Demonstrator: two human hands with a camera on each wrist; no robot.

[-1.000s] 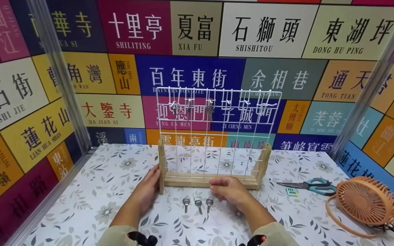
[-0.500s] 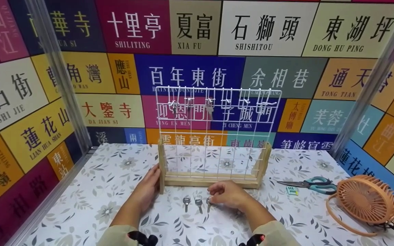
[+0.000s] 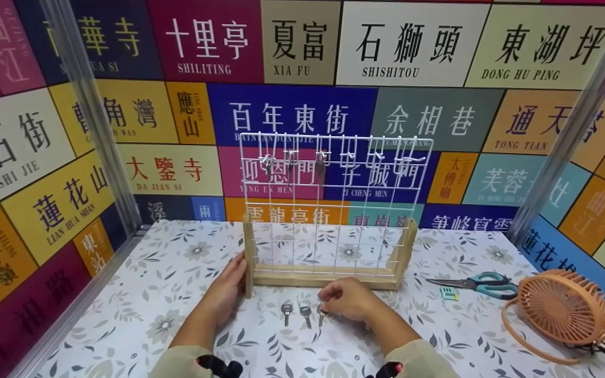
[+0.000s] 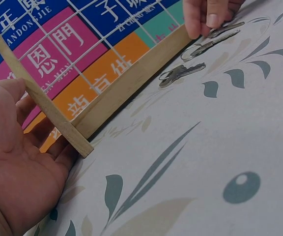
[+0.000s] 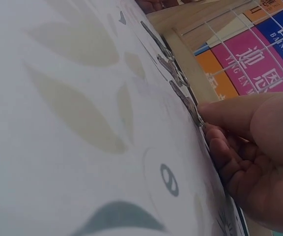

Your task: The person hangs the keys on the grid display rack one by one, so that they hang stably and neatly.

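Observation:
A white wire grid rack with a wooden stand (image 3: pixel 323 280) stands upright on the table. My left hand (image 3: pixel 227 289) holds its left wooden post (image 4: pixel 48 103), thumb on one side and fingers on the other. In front of the base lie three metal keys with rings: a left key (image 3: pixel 287 315), a middle key (image 3: pixel 306 315) and a right key (image 5: pixel 183 98). My right hand (image 3: pixel 352 300) pinches the right key by its ring end between thumb and forefinger; the key still lies at the tabletop. Along the grid's upper hooks hang several keys (image 3: pixel 321 169), towards the left; hooks further right hold nothing.
Right of the rack lie teal-handled scissors (image 3: pixel 476 283) and a small white-and-green item (image 3: pixel 448 293). Beside them an orange fan (image 3: pixel 562 310) stands with its strap loop on the floral tablecloth (image 3: pixel 124 310). Walls with printed signs enclose the table.
My right hand has come down and slightly left onto the right key, its fingertips now at the ring. My left hand stays on the post. The third hanging key swings slightly.

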